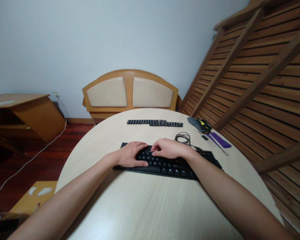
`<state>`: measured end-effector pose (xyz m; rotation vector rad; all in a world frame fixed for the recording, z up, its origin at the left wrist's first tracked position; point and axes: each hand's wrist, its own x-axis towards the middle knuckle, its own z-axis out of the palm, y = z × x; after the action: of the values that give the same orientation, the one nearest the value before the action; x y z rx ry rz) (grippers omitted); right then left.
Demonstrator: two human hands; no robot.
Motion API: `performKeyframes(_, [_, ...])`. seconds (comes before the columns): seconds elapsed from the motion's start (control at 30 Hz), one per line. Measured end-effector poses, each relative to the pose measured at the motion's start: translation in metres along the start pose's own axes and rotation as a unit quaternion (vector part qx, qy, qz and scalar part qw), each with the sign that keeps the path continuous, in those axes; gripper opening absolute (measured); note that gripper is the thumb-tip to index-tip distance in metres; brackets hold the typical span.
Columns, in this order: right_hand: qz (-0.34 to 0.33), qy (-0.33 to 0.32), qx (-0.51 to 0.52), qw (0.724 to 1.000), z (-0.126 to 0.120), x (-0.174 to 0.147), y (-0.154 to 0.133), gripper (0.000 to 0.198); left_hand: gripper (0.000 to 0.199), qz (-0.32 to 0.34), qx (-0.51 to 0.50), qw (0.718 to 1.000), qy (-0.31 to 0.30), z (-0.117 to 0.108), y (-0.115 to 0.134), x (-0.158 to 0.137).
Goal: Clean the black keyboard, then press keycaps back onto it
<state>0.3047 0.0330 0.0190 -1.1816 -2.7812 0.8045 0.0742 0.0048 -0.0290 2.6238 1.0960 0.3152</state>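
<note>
A black keyboard lies on the round, pale wood table, with white marks on its keys. Across its left part rests my left hand, open, fingers stretched along the far edge and thumb over the near keys. My right hand is above the middle keys, thumb and index finger closed in a pinch down at the key surface. Whatever sits between those fingertips is too small to make out. Loose black keycaps stand lined up in rows farther back on the table.
A coiled black cable lies behind the keyboard. Near the table's right edge are a grey, black and yellow item, a purple strip and a thin metal rod. Slatted wood leans at the right; a headboard stands behind.
</note>
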Motion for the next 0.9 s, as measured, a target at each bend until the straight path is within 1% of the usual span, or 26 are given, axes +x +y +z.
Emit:
performKeyframes(0.17, [0.015, 0.011, -0.030, 0.999, 0.002, 0.000, -0.002, 0.022, 0.077, 0.005, -0.003, 1.000, 0.009, 0.001, -0.002, 0.000])
performKeyframes(0.37, [0.040, 0.026, -0.075, 0.996, 0.003, -0.004, -0.013, 0.022, 0.077, 0.004, -0.004, 1.000, 0.002, 0.001, -0.001, 0.001])
performKeyframes(0.57, [0.051, 0.038, -0.119, 0.991, 0.005, -0.007, -0.020, 0.022, 0.076, 0.006, -0.008, 1.000, 0.011, 0.002, -0.002, 0.001])
performKeyframes(0.9, [0.057, 0.032, -0.114, 0.991, 0.004, -0.004, -0.020, 0.023, 0.076, 0.008, -0.008, 1.000, 0.009, 0.001, -0.001, 0.000])
